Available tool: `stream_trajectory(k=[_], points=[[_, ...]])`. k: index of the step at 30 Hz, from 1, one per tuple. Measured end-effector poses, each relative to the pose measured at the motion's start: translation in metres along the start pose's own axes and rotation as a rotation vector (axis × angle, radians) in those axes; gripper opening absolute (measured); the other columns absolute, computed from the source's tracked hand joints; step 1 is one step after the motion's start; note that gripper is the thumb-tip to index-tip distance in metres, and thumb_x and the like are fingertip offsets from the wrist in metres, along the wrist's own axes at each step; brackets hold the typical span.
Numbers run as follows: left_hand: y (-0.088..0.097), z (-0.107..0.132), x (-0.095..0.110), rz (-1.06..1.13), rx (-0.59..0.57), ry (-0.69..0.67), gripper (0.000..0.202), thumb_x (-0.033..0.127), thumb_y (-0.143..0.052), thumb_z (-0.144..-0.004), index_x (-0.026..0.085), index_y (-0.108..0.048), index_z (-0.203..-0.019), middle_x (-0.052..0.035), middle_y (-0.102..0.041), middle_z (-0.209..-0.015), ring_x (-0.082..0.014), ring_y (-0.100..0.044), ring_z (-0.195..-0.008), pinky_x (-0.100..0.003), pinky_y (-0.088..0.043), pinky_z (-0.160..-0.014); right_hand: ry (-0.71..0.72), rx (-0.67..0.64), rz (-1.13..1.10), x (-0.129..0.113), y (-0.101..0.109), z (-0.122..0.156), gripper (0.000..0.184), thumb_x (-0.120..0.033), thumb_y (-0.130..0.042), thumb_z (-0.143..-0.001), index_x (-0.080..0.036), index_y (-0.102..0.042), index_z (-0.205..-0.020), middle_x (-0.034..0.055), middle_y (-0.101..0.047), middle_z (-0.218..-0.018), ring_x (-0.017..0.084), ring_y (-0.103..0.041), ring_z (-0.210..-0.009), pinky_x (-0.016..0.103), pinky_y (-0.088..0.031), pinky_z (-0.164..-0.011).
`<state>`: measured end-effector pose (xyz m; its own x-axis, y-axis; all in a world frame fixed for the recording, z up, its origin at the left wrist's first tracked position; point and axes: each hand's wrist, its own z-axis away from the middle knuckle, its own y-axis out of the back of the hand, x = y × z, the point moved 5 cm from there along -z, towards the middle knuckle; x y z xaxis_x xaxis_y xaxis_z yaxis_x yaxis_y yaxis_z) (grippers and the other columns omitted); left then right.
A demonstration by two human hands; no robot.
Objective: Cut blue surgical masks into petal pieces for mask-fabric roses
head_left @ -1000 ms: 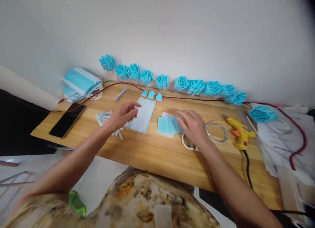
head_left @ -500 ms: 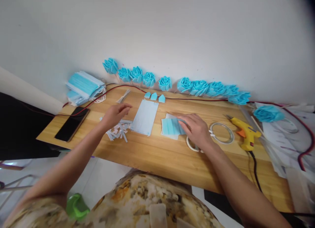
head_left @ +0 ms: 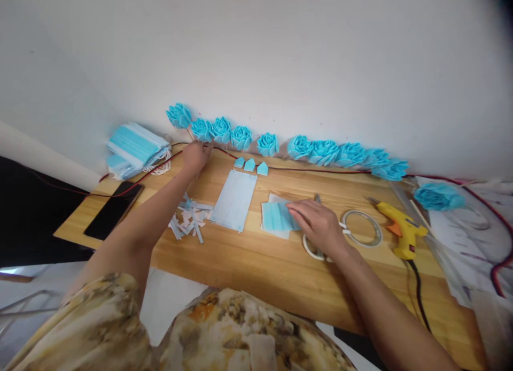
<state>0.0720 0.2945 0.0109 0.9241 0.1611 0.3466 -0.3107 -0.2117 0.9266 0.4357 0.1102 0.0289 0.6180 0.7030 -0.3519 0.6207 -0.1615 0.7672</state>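
My left hand (head_left: 196, 156) reaches to the back of the table, just below the blue fabric roses (head_left: 201, 129). Its fingers are bent together and cover the spot of the thin white strips; what they hold is hidden. My right hand (head_left: 316, 221) has thumb and fingers closed on the right edge of a pleated blue face mask piece (head_left: 276, 216), which lies over a whiter layer. Partly under that hand are scissors (head_left: 318, 198). Between the hands a pale mask sheet (head_left: 234, 200) lies flat, with three small blue house-shaped pieces (head_left: 250, 165) behind it.
Cut scraps (head_left: 190, 218) lie by my left forearm, and a phone (head_left: 114, 210) and stacked masks (head_left: 136, 144) at the left. To the right are a tape roll (head_left: 379, 234) and a yellow glue gun (head_left: 404, 229) with its cord. A red-black cable (head_left: 320, 170) runs along the back.
My left hand has moved from above the scraps, away from me, to the thin white strips at the back. My right hand stays at the blue mask piece. The view has shifted slightly.
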Motion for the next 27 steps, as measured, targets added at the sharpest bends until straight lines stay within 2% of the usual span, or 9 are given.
stream_trajectory(k=[4, 9, 12, 17, 22, 27], points=[[-0.005, -0.017, -0.003, -0.085, -0.032, 0.027, 0.048, 0.050, -0.051, -0.097, 0.012, -0.079, -0.103, -0.0224, -0.079, -0.106, -0.0363, -0.072, -0.102, -0.038, -0.047, -0.082, 0.025, 0.021, -0.018, -0.001, 0.001, 0.001, 0.023, -0.021, -0.054, -0.106, -0.018, -0.077, -0.107, 0.0107, -0.083, -0.098, 0.023, -0.078, -0.089, 0.038, -0.062, -0.082], [-0.008, -0.025, -0.005, -0.095, -0.009, 0.082, 0.046, 0.040, -0.051, -0.097, 0.006, -0.078, -0.112, -0.0279, -0.075, -0.118, -0.0385, -0.071, -0.111, -0.040, -0.048, -0.085, -0.012, -0.021, -0.037, 0.002, -0.003, 0.003, 0.025, -0.024, -0.053, -0.106, -0.021, -0.078, -0.106, 0.0093, -0.083, -0.098, 0.024, -0.079, -0.090, 0.040, -0.064, -0.083], [-0.009, -0.026, -0.005, -0.094, 0.007, 0.106, 0.046, 0.041, -0.051, -0.097, 0.007, -0.077, -0.113, -0.0279, -0.075, -0.119, -0.0385, -0.070, -0.112, -0.039, -0.048, -0.084, 0.007, -0.029, -0.011, 0.001, -0.004, 0.003, 0.024, -0.023, -0.052, -0.107, -0.021, -0.077, -0.106, 0.0087, -0.083, -0.096, 0.023, -0.079, -0.088, 0.038, -0.064, -0.080], [-0.002, -0.028, -0.002, -0.033, 0.090, 0.115, 0.049, 0.047, -0.047, -0.098, 0.010, -0.078, -0.107, -0.0248, -0.077, -0.116, -0.0373, -0.070, -0.110, -0.037, -0.046, -0.080, 0.034, -0.032, 0.021, 0.000, -0.005, 0.003, 0.024, -0.023, -0.052, -0.107, -0.021, -0.076, -0.105, 0.0080, -0.083, -0.094, 0.022, -0.079, -0.086, 0.037, -0.063, -0.079], [0.006, -0.031, 0.004, -0.027, 0.136, 0.106, 0.046, 0.038, -0.042, -0.097, 0.011, -0.077, -0.109, -0.0227, -0.076, -0.115, -0.0359, -0.069, -0.110, -0.036, -0.045, -0.080, 0.013, -0.073, -0.002, 0.001, -0.008, 0.004, 0.024, -0.023, -0.053, -0.107, -0.021, -0.076, -0.108, 0.0083, -0.083, -0.097, 0.023, -0.079, -0.088, 0.038, -0.063, -0.081], [0.013, -0.031, 0.007, -0.015, 0.179, 0.119, 0.041, 0.037, -0.044, -0.098, 0.011, -0.074, -0.107, -0.0221, -0.075, -0.112, -0.0349, -0.069, -0.107, -0.036, -0.044, -0.079, 0.000, -0.086, -0.014, 0.000, -0.012, 0.006, 0.022, -0.023, -0.054, -0.106, -0.020, -0.076, -0.107, 0.0079, -0.083, -0.097, 0.023, -0.079, -0.088, 0.036, -0.063, -0.078]])
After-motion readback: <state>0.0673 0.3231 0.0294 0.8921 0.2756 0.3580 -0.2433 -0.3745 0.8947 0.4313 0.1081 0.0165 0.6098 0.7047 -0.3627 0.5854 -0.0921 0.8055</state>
